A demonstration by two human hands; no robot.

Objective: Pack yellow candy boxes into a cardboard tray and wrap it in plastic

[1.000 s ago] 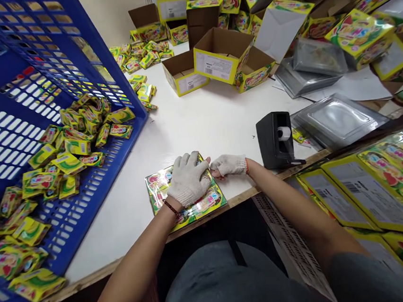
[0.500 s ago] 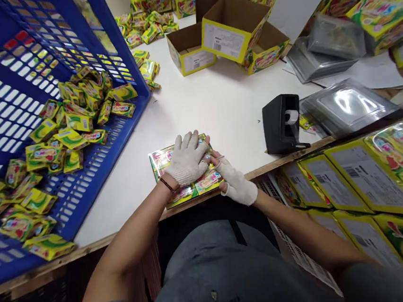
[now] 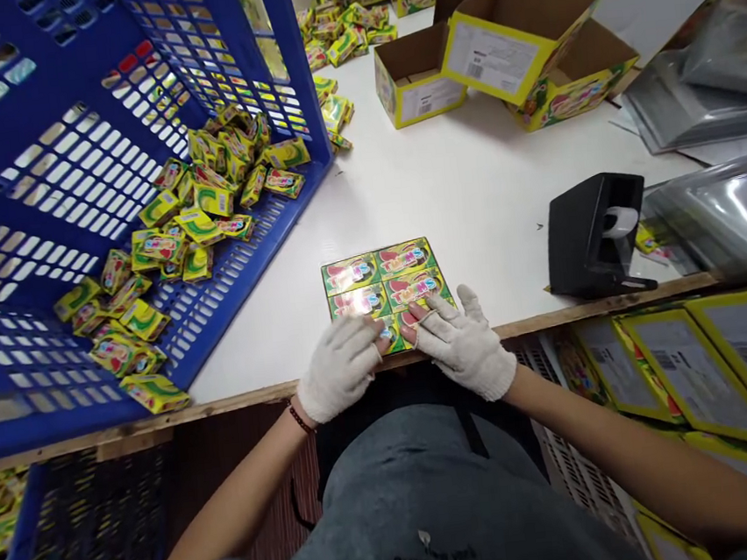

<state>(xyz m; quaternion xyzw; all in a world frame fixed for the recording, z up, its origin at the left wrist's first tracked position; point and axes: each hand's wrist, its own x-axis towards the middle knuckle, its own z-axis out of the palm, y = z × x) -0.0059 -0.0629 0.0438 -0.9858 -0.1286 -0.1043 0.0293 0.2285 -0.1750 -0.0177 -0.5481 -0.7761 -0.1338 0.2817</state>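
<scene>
So the flat rectangular pack of green-and-yellow printed boxes with a glossy top (image 3: 384,286) is sitting on the white surface (image 3: 437,186), right up at the wooden front edge, and both hands are on its near end. The left hand (image 3: 340,362), in a white knit glove with bare fingertips, lies over the near left corner. The right hand (image 3: 465,346), gloved the same way, has its fingers fanned across the near right part, and the two thumbs are close together in between. Neither grip is closed on anything as far as I can see, both look open and palm down, though I can't tell if a finger is hooked under the edge

My read is this step is pressing or squaring the pack up. I'd say the next move calls for even, light pressure from both sides so it doesn't slide off the front. The black tape dispenser (image 3: 585,242) is off to the right, well apart from the hands, and the blue slotted plastic basket (image 3: 304,67) of small yellow boxes (image 3: 202,222) is to the left
</scene>
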